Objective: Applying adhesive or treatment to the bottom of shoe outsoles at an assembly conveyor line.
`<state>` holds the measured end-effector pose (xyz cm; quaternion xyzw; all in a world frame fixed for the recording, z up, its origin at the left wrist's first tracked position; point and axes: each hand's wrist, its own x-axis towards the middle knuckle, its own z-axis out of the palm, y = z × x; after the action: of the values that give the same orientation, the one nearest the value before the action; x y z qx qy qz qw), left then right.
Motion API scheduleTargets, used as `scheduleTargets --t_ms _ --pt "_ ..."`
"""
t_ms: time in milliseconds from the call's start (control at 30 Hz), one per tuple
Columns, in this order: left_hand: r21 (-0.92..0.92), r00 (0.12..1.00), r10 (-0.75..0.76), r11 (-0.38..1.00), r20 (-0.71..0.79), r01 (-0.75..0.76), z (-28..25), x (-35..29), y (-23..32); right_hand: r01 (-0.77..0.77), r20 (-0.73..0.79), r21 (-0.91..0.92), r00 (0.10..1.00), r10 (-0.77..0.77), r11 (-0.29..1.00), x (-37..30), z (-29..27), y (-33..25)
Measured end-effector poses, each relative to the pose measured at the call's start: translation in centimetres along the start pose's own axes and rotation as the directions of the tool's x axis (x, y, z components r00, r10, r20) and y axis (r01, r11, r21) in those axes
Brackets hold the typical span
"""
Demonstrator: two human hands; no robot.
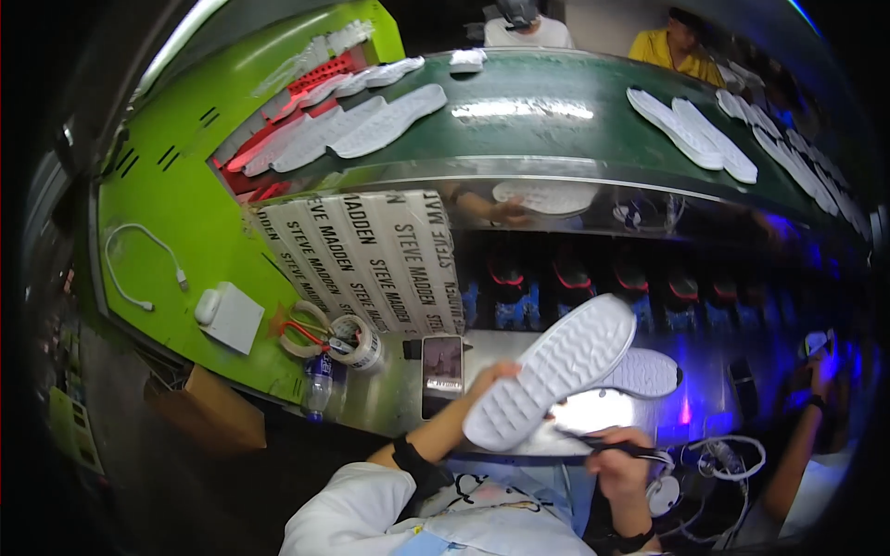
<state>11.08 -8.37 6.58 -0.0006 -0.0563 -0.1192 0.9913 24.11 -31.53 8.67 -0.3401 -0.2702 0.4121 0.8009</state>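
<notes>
A white shoe sole [554,372] with a ridged face is tilted up above the metal workbench. My left hand [491,375] is closed on its left edge. My right hand [623,468] pinches a slim black pen-like tool [607,445], whose thin tip points left, near the sole's lower edge. I cannot tell whether the tip touches the sole. Partly hidden behind the held sole, a second white sole [646,372] lies on the bench.
Several white soles [389,122] line the green conveyor belt [538,116]. A patterned carton panel [362,259] stands left, by a tape roll [357,345], a bottle [317,385] and a dark box [443,366]. Cables [732,463] and a co-worker's arm [802,435] are at right.
</notes>
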Motion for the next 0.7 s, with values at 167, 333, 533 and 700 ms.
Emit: scheduleTargets --t_ms 167,333,533,700 --pt "0.091 0.969 0.223 0.973 -0.106 -0.214 -8.2 0.3 -6.1 0.217 -0.064 -0.821 0.884 -0.463 0.528 3.0 1.0 2.2" --pt "0.211 0.879 0.392 0.915 -0.271 -0.343 -8.7 0.7 -5.0 0.345 0.323 -0.796 0.937 -0.134 0.498 1.1 3.1 3.1" --pt "0.243 0.895 0.436 0.882 -0.093 -0.405 -6.5 1.3 -4.3 0.405 0.462 -0.769 0.887 -0.009 0.495 0.8 4.6 3.3" --pt "0.309 0.752 0.586 0.806 -0.302 -0.504 -3.9 2.5 -3.4 0.253 0.357 -0.721 0.934 0.032 0.645 2.6 2.6 3.6"
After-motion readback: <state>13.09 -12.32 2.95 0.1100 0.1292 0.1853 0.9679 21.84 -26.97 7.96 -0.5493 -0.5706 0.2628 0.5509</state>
